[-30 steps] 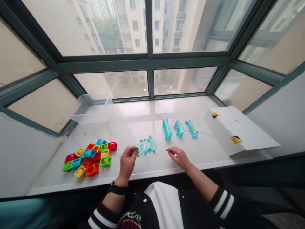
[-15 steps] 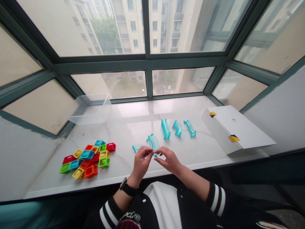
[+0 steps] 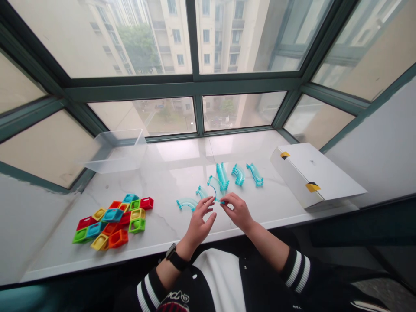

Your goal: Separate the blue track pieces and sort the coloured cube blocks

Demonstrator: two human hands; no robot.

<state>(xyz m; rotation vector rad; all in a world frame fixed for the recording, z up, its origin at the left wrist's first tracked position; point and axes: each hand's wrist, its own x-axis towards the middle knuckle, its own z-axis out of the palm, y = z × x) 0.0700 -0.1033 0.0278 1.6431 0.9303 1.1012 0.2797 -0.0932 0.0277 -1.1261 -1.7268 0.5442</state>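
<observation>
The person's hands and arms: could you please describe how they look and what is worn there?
The left hand and right hand wear no gloves. A black watch with a dark band is on the left wrist. Both sleeves are black, with white stripes around the ribbed cuffs.

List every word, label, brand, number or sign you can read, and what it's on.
None can be read with certainty.
White lettering on the black jacket: too small and slanted.
Dark mark on the white box: too small.
Blue pieces, colored blocks, watch: no text I can make out.
</observation>
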